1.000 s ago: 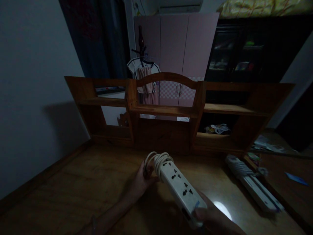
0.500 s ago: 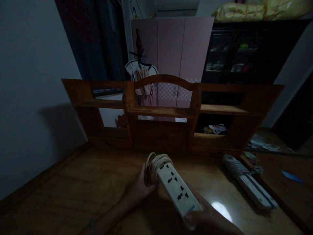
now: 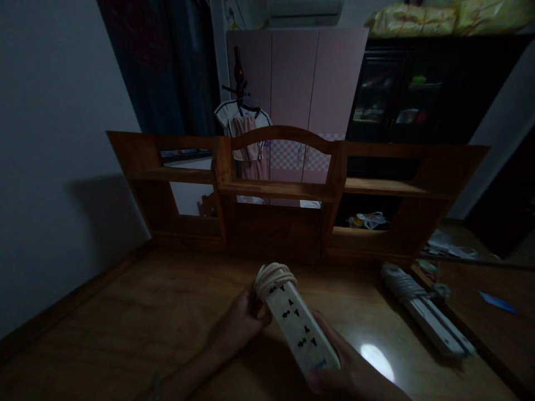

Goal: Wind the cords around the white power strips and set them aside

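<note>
Just in front of the wooden desk hutch (image 3: 284, 192), a little above the desk top (image 3: 137, 317), the person holds a white power strip (image 3: 298, 326) by both ends. Its socket face is turned up and its length slants from the hutch's middle toward the near right. The left hand (image 3: 240, 323) has its fingers curled round the far end, where the coiled cord (image 3: 272, 275) is wound about the body. That grasp likely pins the loops so they cannot slip off. The right hand (image 3: 353, 376) is closed round the near end from below, which seems to steady the strip and carry its weight. To the right of the hutch's middle, close to its foot, a second power strip (image 3: 426, 317) lies flat on the desk with its own cord wrapped round one end, well apart from both hands. Of the hutch's compartments, the lower right one (image 3: 368, 221) holds a small heap of things, perhaps a tin and crumpled wrapping, too dim to name. The upper left shelf bears something flat and dark (image 3: 186, 152).
</note>
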The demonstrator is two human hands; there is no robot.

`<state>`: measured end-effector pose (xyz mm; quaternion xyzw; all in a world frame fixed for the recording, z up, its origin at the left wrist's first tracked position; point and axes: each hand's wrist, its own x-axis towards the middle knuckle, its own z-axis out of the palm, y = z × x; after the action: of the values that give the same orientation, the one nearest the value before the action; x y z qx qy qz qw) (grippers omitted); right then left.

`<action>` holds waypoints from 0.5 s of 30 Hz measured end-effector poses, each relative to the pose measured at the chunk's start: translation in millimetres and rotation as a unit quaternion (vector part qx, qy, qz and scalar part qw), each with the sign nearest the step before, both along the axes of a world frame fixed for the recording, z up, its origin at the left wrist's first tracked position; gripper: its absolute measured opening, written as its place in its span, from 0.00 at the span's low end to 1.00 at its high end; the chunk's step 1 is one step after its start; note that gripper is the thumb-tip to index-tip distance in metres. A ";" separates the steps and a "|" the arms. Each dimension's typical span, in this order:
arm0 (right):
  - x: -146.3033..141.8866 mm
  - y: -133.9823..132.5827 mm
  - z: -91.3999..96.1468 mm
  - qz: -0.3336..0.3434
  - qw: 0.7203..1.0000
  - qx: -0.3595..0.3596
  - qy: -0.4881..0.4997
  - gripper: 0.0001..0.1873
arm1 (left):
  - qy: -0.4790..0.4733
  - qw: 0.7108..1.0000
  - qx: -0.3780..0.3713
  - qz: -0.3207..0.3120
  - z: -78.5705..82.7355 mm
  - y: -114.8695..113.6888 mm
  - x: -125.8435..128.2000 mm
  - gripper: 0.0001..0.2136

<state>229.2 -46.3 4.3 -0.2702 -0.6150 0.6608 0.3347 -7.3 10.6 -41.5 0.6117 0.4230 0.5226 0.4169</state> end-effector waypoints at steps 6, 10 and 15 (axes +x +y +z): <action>2.1 3.2 -6.3 -0.034 0.999 0.017 -0.035 0.45 | 0.128 0.981 -0.006 0.145 -4.1 0.8 -8.5 0.14; 7.0 4.1 -10.5 -0.089 0.995 -0.028 -0.030 0.41 | 0.174 0.965 0.006 0.198 -4.4 1.4 -12.9 0.11; 8.2 8.4 -11.3 -0.149 0.986 -0.078 -0.009 0.36 | 0.172 0.963 0.019 0.207 -4.6 3.3 -15.2 0.11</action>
<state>237.4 -38.0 -7.0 -0.3900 -0.5178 0.6469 0.4017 -22.4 13.9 -46.2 0.5995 0.5957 0.4923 0.2083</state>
